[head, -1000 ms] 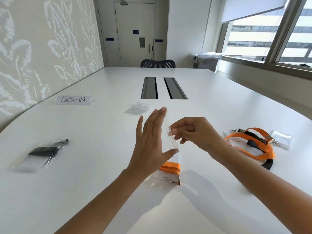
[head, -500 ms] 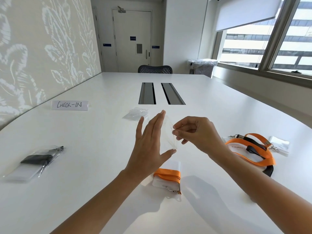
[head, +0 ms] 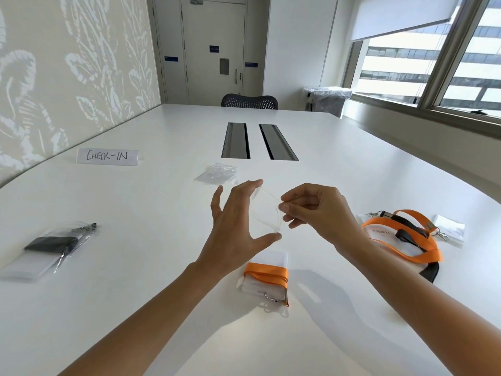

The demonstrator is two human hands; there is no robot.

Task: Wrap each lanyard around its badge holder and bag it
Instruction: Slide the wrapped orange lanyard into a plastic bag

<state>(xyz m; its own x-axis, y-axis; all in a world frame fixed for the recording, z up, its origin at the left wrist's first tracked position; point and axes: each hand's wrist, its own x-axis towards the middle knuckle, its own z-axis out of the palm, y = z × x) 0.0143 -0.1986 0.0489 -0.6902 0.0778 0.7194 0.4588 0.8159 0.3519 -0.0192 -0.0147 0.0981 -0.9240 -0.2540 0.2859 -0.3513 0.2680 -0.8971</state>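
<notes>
A clear plastic bag [head: 267, 213] is held in the air between both hands, its mouth spread apart. My left hand [head: 235, 226] holds one side with fingertips and thumb, fingers extended. My right hand [head: 317, 210] pinches the other side. Below the hands, on the white table [head: 162, 267], lies a badge holder with an orange lanyard wrapped around it [head: 267, 278]. A bagged holder with a black lanyard [head: 51, 249] lies at the left.
At the right lies a heap of loose orange and black lanyards with badge holders [head: 404, 240]. A small stack of spare clear bags [head: 217, 173] sits beyond the hands. A "CHECK-IN" sign [head: 107, 156] stands at the back left. Two cable slots [head: 257, 141] run down the table's middle.
The right hand has pulled its side of the bag away from the left palm, so the bag's mouth is now spread. The head camera has tilted slightly.
</notes>
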